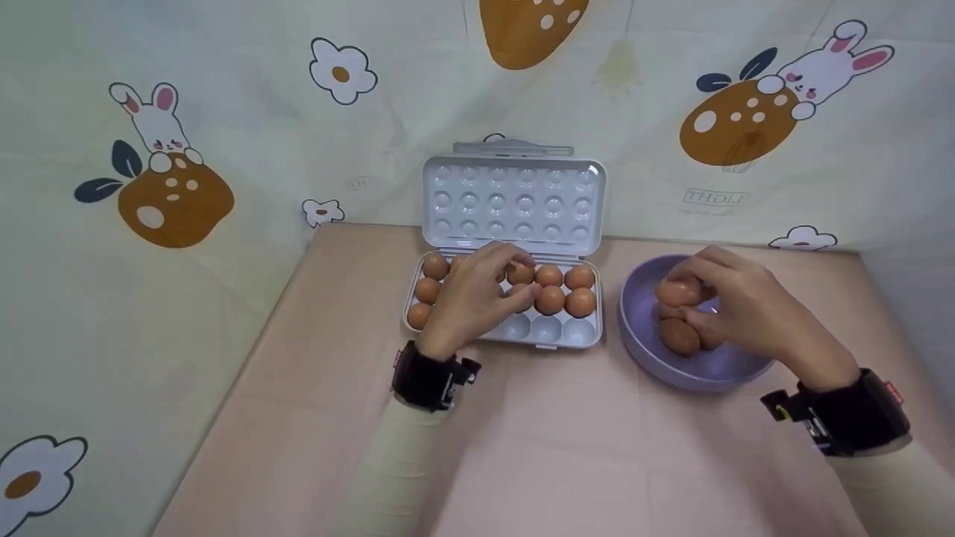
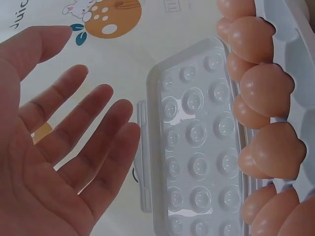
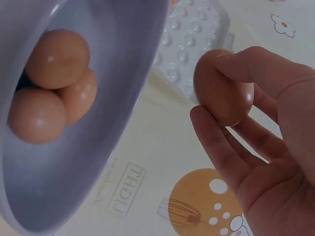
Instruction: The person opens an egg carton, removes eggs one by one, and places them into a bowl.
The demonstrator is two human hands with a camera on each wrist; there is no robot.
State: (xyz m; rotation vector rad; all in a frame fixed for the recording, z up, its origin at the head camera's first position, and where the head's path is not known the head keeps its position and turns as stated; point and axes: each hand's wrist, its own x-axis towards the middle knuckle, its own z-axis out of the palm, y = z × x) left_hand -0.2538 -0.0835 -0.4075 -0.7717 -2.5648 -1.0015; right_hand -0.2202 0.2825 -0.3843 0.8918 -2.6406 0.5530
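Over the purple bowl (image 1: 653,365), my right hand (image 1: 753,309) pinches a brown egg (image 3: 221,91) between thumb and fingertips. Three eggs (image 3: 58,59) lie together inside the bowl in the right wrist view. My left hand (image 1: 471,298) hovers above the egg carton (image 1: 547,329). Its fingers are spread and slightly bent, with nothing in them in the left wrist view. Brown eggs (image 1: 550,300) fill the carton's back two rows as far as they show. The front row has an egg (image 1: 419,315) at its left end and bare cups at the right; the left hand hides part between.
The carton's lid (image 1: 513,201) stands raised at the back, leaning near the patterned cloth backdrop (image 1: 395,142). Carton and bowl sit side by side on a pink-covered table (image 1: 552,425), the bowl to the right. Black wrist cameras (image 1: 429,377) are strapped over both sleeves.
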